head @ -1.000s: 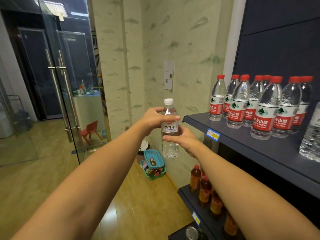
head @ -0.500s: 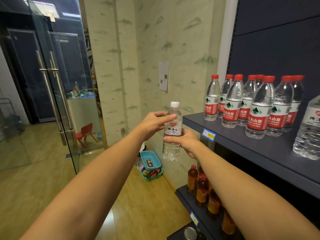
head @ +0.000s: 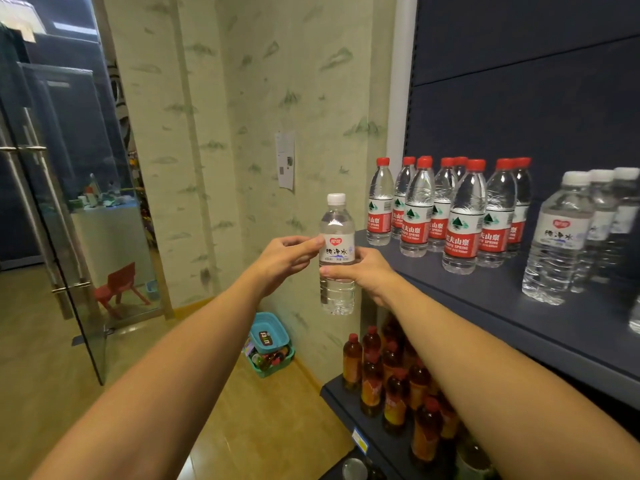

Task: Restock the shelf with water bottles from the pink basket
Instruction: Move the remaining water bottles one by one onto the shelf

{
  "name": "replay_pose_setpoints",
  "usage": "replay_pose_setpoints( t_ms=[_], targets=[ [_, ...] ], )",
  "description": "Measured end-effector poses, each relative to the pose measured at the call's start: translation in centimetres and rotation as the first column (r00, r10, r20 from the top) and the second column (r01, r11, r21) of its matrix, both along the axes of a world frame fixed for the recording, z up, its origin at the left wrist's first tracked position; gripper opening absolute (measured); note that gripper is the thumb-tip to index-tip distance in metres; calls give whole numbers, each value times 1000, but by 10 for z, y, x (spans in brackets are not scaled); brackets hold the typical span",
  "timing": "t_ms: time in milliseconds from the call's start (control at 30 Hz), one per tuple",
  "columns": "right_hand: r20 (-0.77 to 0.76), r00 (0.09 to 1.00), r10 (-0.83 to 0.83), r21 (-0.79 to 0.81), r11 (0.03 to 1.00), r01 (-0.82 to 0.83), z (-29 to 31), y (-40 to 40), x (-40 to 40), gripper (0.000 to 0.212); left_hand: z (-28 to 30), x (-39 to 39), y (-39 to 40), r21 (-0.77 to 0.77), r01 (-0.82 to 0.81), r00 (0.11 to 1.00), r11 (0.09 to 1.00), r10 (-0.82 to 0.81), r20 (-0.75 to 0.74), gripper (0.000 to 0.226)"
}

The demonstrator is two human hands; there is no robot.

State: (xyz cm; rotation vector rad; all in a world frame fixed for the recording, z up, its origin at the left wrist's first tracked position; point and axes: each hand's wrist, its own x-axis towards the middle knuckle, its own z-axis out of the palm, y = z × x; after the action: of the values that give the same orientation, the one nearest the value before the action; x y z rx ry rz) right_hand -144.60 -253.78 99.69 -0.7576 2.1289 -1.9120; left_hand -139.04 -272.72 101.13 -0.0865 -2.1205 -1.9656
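Observation:
I hold a clear water bottle point(head: 336, 285) with a white cap upright in the air, just left of the dark shelf point(head: 485, 299). My right hand point(head: 363, 271) grips its middle from the right. My left hand point(head: 287, 259) pinches the label from the left with thumb and fingertips. On the shelf stand several red-capped water bottles point(head: 460, 220) and, further right, white-capped bottles point(head: 561, 237) of the same kind as mine. The pink basket is not in view.
A lower shelf point(head: 349, 400) carries several amber drink bottles point(head: 391, 382). A teal box point(head: 268, 344) of small items sits on the wooden floor by the wall. Glass doors point(head: 62, 209) and a red child's chair point(head: 119, 287) are at the left.
The bottle has moved right, closer to the shelf's left edge. My view has turned right, showing more white-capped bottles. My left hand's hold has loosened to a fingertip pinch.

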Motion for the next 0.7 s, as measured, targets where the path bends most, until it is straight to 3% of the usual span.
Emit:
replay_pose_setpoints(
  t_ms=[200,300,500,633,700],
  targets=[
    [-39,995,-88,-33,996,87,30,53,-1,50,10,-16,42,10,94,995,996,-94,-17,50],
    [-46,981,-186,-63,981,183,43,88,0,50,15,-27,71,37,142,989,989,-140,-38,55],
    [-71,933,-352,-75,935,347,66,165,11,55,26,-51,133,41,267,963,963,-265,-44,39],
    [-76,893,-443,-83,896,437,72,215,27,56,32,-59,182,11,389,919,921,-387,-78,62],
    [-75,872,-483,-76,875,478,73,240,37,64,36,-59,207,13,447,892,894,-445,-85,59]
  ],
)
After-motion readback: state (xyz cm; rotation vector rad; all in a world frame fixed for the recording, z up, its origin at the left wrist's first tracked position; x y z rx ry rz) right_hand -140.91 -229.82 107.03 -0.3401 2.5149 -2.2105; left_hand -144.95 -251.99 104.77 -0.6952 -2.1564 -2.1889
